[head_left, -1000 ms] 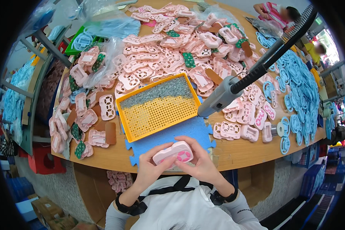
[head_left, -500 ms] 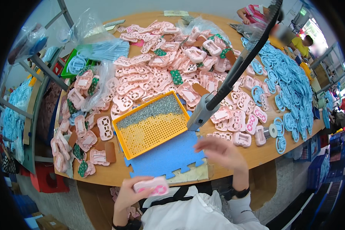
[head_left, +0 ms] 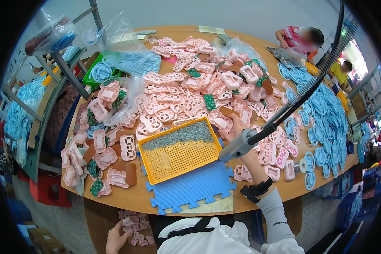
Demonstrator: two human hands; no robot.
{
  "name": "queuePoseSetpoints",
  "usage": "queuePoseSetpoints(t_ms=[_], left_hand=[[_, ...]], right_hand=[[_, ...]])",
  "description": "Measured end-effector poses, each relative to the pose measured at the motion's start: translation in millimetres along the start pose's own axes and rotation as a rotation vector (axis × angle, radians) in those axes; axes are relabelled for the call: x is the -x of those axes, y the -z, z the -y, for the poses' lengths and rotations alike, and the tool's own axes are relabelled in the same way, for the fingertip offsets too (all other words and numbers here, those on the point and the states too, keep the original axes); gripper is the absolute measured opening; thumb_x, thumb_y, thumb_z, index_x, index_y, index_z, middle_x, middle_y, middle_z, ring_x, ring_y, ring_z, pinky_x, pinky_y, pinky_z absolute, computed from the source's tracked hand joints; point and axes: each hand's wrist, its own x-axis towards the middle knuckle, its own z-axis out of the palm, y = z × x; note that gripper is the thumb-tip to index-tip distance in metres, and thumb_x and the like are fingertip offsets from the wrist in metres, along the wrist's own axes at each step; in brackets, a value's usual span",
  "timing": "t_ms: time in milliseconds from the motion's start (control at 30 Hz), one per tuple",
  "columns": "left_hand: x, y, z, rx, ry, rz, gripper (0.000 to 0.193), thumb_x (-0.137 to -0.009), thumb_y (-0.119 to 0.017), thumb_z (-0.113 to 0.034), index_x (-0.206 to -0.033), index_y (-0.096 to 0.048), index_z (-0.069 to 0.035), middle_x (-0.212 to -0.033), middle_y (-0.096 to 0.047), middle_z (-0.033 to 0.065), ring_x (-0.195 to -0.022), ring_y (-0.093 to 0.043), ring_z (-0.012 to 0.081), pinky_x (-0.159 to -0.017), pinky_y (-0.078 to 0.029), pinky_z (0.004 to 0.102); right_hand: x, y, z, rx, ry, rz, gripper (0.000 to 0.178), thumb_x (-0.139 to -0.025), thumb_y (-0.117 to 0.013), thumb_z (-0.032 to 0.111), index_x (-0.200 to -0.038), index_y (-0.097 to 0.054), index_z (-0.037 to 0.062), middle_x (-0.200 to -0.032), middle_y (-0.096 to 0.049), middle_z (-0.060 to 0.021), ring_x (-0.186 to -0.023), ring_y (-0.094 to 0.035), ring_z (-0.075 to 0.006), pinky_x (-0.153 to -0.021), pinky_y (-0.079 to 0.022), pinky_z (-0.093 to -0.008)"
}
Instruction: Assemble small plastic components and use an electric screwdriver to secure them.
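My right hand (head_left: 238,128) is stretched over the table, partly behind the grey-tipped tool (head_left: 237,146). Its thumb and fingers close round the right end of a pink plastic frame (head_left: 219,121) with a brown flap. Down at the lower left, below the table edge, my left hand (head_left: 117,238) has its fingers apart. Just beyond its fingertips lie several pink pieces (head_left: 136,223) in a cardboard box. A yellow tray (head_left: 155,179) of small silvery metal parts rests partly on a blue foam mat (head_left: 186,186).
A big heap of pink frames (head_left: 173,101) covers the table's middle, with green patterned pieces among them. Blue plastic parts (head_left: 326,122) are piled on the right. A green crate (head_left: 89,78) stands at the back left. Another person (head_left: 298,37) sits at the far right.
My right hand has reached forward to the pink frame. My left hand has dropped toward the box and let go of the pink piece it held. The whole view has shifted.
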Motion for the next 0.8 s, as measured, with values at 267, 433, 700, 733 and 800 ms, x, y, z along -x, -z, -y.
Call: queuePoseSetpoints(t_ms=[267, 433, 700, 733, 800], left_hand=[[-20.0, 18.5, -66.8, 0.445, -0.245, 0.309, 0.054, -0.081, -0.068, -0.016, -0.127, -0.048, 0.004, -0.101, -0.065, 0.0175, -0.087, -0.066, 0.0196, -0.076, -0.053, 0.029], [-29.9, 39.7, -119.7, 0.467, -0.409, 0.417, 0.048, -0.082, -0.067, -0.013, -0.125, -0.05, 0.001, -0.097, -0.066, 0.0155, -0.081, -0.066, 0.018, -0.072, -0.052, 0.028], [-53.0, -18.7, -198.4, 0.666, -0.716, 0.675, 0.045, -0.087, -0.062, -0.014, -0.127, -0.049, 0.001, -0.098, -0.066, 0.0131, -0.081, -0.063, 0.0157, -0.075, -0.051, 0.0283], [-56.4, -26.2, -205.3, 0.666, -0.708, 0.686, 0.045, -0.087, -0.062, -0.014, -0.127, -0.049, 0.001, -0.098, -0.066, 0.0131, -0.081, -0.063, 0.0157, -0.075, -0.051, 0.0283], [-63.9, -38.9, -215.3, 0.659, -0.651, 0.745, 0.045, -0.089, -0.06, -0.016, -0.129, -0.046, 0.002, -0.1, -0.065, 0.0138, -0.087, -0.063, 0.0163, -0.079, -0.05, 0.0292]], right_hand=[[4.8, 1.2, -5.2, -0.372, -0.043, -0.161, 0.054, -0.071, -0.074, 0.021, -0.116, -0.049, 0.0041, -0.092, -0.056, -0.0087, -0.086, -0.058, -0.0192, -0.074, -0.046, -0.0329], [39.6, 51.0, 4.5, -0.611, -0.254, -0.219, 0.042, -0.075, -0.069, -0.003, -0.11, -0.046, 0.001, -0.106, -0.055, -0.0091, -0.096, -0.059, -0.0166, -0.077, -0.049, -0.0249], [151.3, 84.3, 73.7, -0.507, -0.438, -0.127, 0.041, -0.075, -0.073, 0.007, -0.107, -0.049, -0.0006, -0.102, -0.056, -0.0105, -0.086, -0.061, -0.017, -0.075, -0.051, -0.0294], [163.4, 80.9, 76.5, -0.418, -0.398, -0.064, 0.041, -0.075, -0.073, 0.008, -0.106, -0.05, -0.001, -0.101, -0.056, -0.0107, -0.085, -0.061, -0.0172, -0.074, -0.051, -0.0302], [175.2, 76.7, 93.0, -0.409, -0.418, -0.031, 0.041, -0.075, -0.074, 0.01, -0.106, -0.05, -0.0008, -0.1, -0.055, -0.012, -0.084, -0.061, -0.0194, -0.074, -0.051, -0.031]])
